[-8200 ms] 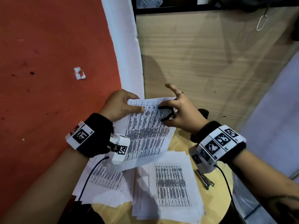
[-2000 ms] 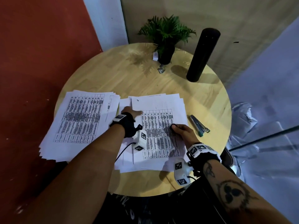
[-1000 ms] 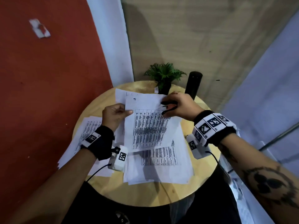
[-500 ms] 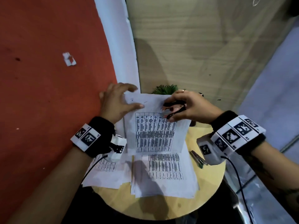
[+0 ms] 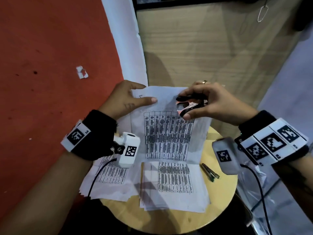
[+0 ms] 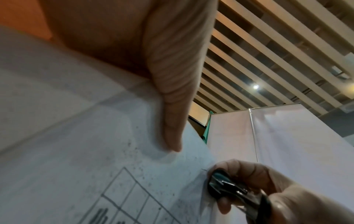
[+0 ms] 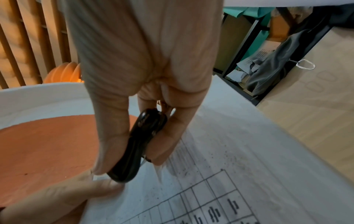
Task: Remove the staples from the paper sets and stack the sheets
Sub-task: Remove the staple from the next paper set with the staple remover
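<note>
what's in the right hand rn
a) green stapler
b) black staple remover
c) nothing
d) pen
b: the right hand pinches the black staple remover against the top of the paper set, while the green stapler lies untouched on the table.

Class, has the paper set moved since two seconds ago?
Yes. The paper set lay flat on the right stack on the table; now the left hand holds it raised above that stack.

Dim, soft shadows; blurred close-ups, warped edges
</note>
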A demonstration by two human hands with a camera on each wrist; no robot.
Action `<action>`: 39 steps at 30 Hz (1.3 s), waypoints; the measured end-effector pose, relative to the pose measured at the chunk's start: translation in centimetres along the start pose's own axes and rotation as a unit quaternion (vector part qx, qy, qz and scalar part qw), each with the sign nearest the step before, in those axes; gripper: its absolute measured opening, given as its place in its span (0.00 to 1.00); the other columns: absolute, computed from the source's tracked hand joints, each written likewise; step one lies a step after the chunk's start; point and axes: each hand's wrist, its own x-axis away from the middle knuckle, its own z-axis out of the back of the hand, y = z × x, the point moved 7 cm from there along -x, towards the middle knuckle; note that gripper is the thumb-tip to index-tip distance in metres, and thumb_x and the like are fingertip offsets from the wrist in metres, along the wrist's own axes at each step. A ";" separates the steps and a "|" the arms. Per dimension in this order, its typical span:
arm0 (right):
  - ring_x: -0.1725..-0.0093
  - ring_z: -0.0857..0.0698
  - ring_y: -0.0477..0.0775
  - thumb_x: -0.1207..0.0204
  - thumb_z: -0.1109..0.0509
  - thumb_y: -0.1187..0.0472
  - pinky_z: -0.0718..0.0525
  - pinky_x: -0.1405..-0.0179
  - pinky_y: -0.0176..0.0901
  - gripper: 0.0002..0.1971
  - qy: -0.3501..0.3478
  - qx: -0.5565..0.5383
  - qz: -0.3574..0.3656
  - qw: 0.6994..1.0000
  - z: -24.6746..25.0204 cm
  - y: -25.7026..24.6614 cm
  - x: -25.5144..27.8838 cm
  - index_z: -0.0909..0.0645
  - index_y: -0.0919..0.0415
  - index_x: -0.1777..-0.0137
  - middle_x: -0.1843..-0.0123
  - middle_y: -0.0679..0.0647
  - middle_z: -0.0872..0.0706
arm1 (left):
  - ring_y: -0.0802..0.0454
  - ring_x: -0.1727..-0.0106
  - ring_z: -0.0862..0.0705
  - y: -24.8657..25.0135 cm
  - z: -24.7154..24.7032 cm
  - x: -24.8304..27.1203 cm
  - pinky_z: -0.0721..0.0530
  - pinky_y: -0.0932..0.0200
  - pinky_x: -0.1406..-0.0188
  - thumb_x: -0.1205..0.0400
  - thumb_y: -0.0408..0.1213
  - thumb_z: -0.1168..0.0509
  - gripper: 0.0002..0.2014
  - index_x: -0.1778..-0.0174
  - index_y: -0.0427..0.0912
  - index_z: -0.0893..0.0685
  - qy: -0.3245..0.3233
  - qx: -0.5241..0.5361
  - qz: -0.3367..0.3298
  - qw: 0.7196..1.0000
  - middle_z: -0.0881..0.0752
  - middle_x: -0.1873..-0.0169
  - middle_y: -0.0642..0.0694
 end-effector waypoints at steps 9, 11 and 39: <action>0.44 0.15 0.54 0.42 0.19 0.54 0.19 0.37 0.53 0.22 0.294 -0.134 0.067 0.944 0.2 -0.9 1.7 0.19 0.52 0.47 0.46 0.57 0.16 | 0.65 0.68 0.20 0.0 0.1 0.5 0.26 0.71 0.67 0.37 0.47 0.19 0.22 0.60 0.36 0.18 0.014 0.070 0.037 0.997 0.17 0.65 0.48; 0.45 0.15 0.52 0.42 0.19 0.57 0.19 0.37 0.49 0.23 0.282 -0.149 0.058 0.946 -1.3 -1.1 1.5 0.19 0.56 0.46 0.46 0.58 0.14 | 0.66 0.73 0.21 1.0 -0.4 0.8 0.26 0.71 0.72 0.31 0.36 0.22 0.11 0.65 0.35 0.17 -0.001 0.073 0.029 0.997 0.16 0.72 0.51; 0.56 0.17 0.63 0.44 0.25 0.67 0.22 0.79 0.42 0.14 0.098 0.388 0.231 0.887 -5.5 -6.3 -1.4 0.16 0.66 0.56 0.55 0.61 0.16 | 0.53 0.66 0.26 1.5 -0.9 2.0 0.31 0.66 0.73 0.31 0.36 0.27 0.21 0.59 0.17 0.19 -0.037 0.124 0.026 0.991 0.22 0.67 0.39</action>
